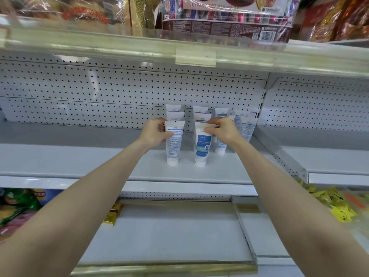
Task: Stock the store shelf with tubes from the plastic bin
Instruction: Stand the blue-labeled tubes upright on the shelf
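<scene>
Several tubes already stand by the pegboard; left hand and right hand each pinch a front tube. Bin unseen.

Bright, even, cool light fills the shelf with only soft shadows, while wide-angle distortion bows its edges, glare streaks the top packaging, and corners blur.

Both my forearms are bare from the bottom edge of the view to the wrists; no sleeve or cuff shows. My left hand and right hand are ungloved. No watch, band or ring visible. Fingernails short, unpainted as far as I can tell.
</scene>
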A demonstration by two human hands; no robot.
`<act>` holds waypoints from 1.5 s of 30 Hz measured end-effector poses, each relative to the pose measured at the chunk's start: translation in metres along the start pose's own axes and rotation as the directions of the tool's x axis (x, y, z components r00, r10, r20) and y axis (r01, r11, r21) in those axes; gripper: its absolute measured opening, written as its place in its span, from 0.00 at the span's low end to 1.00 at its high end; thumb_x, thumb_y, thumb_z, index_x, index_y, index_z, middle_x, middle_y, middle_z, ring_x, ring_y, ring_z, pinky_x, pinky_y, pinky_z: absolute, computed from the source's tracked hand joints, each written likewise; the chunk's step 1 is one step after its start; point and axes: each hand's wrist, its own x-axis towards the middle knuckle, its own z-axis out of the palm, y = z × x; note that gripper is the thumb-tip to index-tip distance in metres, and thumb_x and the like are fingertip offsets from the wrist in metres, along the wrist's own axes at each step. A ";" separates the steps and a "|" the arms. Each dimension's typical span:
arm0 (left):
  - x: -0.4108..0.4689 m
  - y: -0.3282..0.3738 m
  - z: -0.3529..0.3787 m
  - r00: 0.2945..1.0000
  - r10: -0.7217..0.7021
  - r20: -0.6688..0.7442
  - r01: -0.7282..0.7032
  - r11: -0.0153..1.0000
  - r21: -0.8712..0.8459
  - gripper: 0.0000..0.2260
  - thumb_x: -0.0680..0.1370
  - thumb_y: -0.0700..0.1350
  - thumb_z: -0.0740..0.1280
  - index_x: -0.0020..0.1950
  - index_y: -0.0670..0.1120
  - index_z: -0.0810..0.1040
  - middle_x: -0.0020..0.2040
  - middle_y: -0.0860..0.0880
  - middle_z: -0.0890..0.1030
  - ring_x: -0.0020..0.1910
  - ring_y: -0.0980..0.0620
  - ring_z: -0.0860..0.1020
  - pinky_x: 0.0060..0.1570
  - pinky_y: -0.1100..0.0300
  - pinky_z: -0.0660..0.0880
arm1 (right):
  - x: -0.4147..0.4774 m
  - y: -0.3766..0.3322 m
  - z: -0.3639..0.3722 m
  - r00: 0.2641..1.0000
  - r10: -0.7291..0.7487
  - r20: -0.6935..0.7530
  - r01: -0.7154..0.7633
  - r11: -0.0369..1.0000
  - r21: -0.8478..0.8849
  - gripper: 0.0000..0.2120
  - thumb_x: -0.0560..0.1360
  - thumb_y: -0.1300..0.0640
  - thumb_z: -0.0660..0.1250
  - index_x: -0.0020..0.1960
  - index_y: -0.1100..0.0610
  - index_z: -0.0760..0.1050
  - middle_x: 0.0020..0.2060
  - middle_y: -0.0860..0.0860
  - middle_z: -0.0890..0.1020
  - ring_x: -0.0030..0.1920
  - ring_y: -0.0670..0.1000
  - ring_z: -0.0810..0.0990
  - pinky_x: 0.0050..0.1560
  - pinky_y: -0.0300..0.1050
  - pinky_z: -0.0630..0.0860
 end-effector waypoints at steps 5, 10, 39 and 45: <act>-0.004 -0.002 -0.002 0.999 -0.021 0.026 0.019 0.997 0.073 0.12 0.72 0.38 0.72 0.52 0.44 0.73 0.47 0.44 0.79 0.46 0.48 0.77 0.51 0.51 0.76 | -0.006 -0.004 -0.006 1.000 0.010 0.008 -0.009 0.997 -0.082 0.15 0.74 0.62 0.68 0.60 0.63 0.76 0.55 0.57 0.81 0.49 0.50 0.76 0.51 0.43 0.73; -0.011 0.000 -0.009 0.996 -0.075 0.047 0.066 0.984 0.166 0.27 0.71 0.43 0.74 0.66 0.41 0.69 0.54 0.44 0.77 0.55 0.47 0.76 0.58 0.54 0.72 | -0.014 -0.010 -0.014 0.998 0.061 0.035 -0.053 0.978 -0.202 0.24 0.72 0.60 0.71 0.66 0.61 0.70 0.57 0.57 0.79 0.53 0.54 0.77 0.52 0.43 0.73; -0.180 -0.052 -0.187 0.952 -0.147 0.270 0.032 0.922 0.387 0.28 0.71 0.51 0.73 0.67 0.45 0.69 0.58 0.44 0.77 0.53 0.46 0.77 0.50 0.57 0.70 | -0.158 -0.146 0.144 0.960 0.038 0.277 0.040 0.961 -0.272 0.19 0.72 0.54 0.71 0.60 0.61 0.76 0.54 0.57 0.81 0.48 0.53 0.78 0.50 0.43 0.74; -0.214 -0.128 -0.210 0.925 -0.284 0.252 0.171 0.904 0.393 0.26 0.70 0.51 0.74 0.65 0.47 0.71 0.54 0.47 0.78 0.53 0.48 0.77 0.55 0.55 0.72 | -0.189 -0.127 0.224 0.908 0.124 0.401 -0.018 0.966 -0.257 0.19 0.72 0.52 0.70 0.60 0.58 0.76 0.55 0.55 0.80 0.54 0.52 0.78 0.49 0.40 0.70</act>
